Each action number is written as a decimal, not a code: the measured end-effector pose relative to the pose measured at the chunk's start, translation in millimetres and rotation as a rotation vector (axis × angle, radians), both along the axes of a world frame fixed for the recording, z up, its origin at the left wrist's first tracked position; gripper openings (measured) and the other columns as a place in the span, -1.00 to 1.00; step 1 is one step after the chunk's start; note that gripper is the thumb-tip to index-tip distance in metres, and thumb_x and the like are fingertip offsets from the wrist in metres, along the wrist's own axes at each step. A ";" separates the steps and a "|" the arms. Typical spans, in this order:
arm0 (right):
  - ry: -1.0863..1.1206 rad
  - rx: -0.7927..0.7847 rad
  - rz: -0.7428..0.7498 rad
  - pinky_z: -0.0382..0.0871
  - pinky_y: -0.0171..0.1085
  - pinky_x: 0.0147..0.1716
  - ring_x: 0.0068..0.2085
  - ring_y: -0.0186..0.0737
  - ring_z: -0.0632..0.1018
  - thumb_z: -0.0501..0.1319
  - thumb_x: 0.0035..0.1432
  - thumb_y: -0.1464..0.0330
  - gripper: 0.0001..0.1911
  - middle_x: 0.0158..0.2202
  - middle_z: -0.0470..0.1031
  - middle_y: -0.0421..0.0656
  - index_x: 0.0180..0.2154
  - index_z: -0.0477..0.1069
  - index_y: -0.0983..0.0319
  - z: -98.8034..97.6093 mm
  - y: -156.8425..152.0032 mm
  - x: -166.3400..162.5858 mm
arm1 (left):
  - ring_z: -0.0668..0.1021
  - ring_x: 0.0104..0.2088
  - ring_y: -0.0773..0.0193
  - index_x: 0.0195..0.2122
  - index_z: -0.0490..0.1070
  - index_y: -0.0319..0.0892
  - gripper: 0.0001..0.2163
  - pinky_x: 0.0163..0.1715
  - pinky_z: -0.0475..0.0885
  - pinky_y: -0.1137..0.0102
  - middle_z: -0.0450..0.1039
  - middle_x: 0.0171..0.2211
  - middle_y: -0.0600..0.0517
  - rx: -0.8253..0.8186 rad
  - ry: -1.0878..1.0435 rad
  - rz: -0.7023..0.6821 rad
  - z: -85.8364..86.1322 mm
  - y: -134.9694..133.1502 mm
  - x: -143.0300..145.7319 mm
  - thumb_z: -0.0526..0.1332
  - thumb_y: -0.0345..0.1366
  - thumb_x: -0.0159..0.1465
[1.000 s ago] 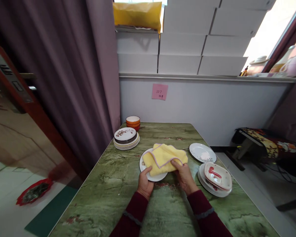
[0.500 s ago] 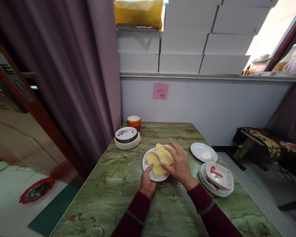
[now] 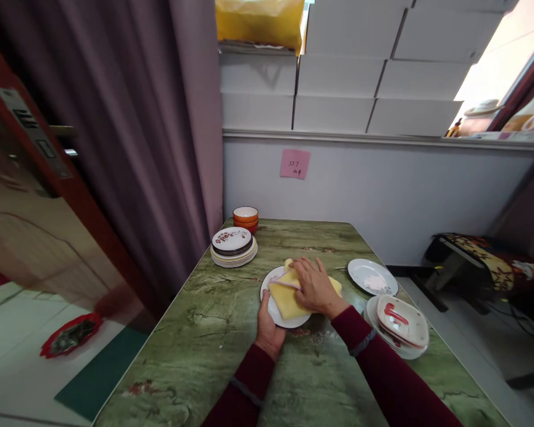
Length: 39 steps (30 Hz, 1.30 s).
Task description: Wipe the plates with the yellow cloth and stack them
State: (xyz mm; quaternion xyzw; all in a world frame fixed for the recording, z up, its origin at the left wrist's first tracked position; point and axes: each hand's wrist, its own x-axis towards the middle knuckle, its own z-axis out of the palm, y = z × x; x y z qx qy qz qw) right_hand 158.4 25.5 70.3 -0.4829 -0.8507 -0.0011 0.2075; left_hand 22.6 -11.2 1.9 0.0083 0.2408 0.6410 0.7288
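Note:
A white plate (image 3: 273,308) lies on the green marble table (image 3: 204,332) in front of me. My left hand (image 3: 269,329) grips the plate's near left rim. A folded yellow cloth (image 3: 285,296) with a purple hem lies on the plate. My right hand (image 3: 314,287) rests flat on top of the cloth, fingers stretched and pressing it down.
A stack of plates (image 3: 234,246) and stacked orange bowls (image 3: 245,217) stand at the far left. A single white plate (image 3: 372,276) and a stack topped by a red-patterned dish (image 3: 400,323) lie to the right. A purple curtain (image 3: 137,118) hangs left; white boxes (image 3: 360,71) line the sill.
My right hand let go of the cloth's near edge and moved onto its top, pressing it flat on the plate. The cloth is folded smaller. My left hand stays on the rim.

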 end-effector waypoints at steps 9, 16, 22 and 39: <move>-0.027 0.071 0.028 0.20 -0.09 0.06 -0.09 -0.06 0.47 0.16 0.15 0.43 -0.73 -0.16 0.53 -0.05 -0.13 0.54 0.16 23.1 -20.8 -3.7 | 0.61 0.00 -0.04 0.16 0.40 -0.29 -0.58 0.09 0.43 0.09 0.63 -0.13 -0.20 -0.016 0.004 0.027 -3.8 2.7 -4.5 0.13 -0.18 0.36; 0.118 0.517 0.287 0.30 -0.09 0.02 -0.05 -0.09 0.56 0.17 0.28 0.37 -0.57 -0.02 0.60 -0.14 0.15 0.42 -0.06 -12.1 -84.2 26.0 | 0.55 0.09 -0.13 0.18 0.39 -0.29 -0.46 0.13 0.40 0.03 0.58 -0.02 -0.25 0.073 -0.047 -0.362 5.8 -12.6 -15.6 0.22 -0.05 0.27; 0.064 0.429 0.286 0.32 -0.05 0.14 -0.06 -0.14 0.61 0.18 0.31 0.43 -0.46 -0.04 0.62 -0.18 0.27 0.26 -0.06 -46.4 -130.0 50.2 | 0.60 -0.02 -0.23 0.06 0.45 -0.41 -0.50 0.03 0.45 -0.08 0.62 -0.16 -0.31 -0.106 0.050 -0.293 -7.0 -9.7 -17.9 0.28 -0.38 0.05; 0.398 -0.207 -0.095 0.43 -0.20 -0.26 -0.36 -0.12 0.56 0.27 0.09 0.32 -0.88 -0.44 0.60 -0.19 -0.37 0.60 0.13 42.0 12.4 51.1 | 0.66 -0.16 -0.09 -0.10 0.60 -0.31 -0.53 -0.10 0.55 0.14 0.67 -0.28 -0.15 -0.046 0.261 -0.041 -2.1 -3.6 -19.0 0.24 -0.57 -0.10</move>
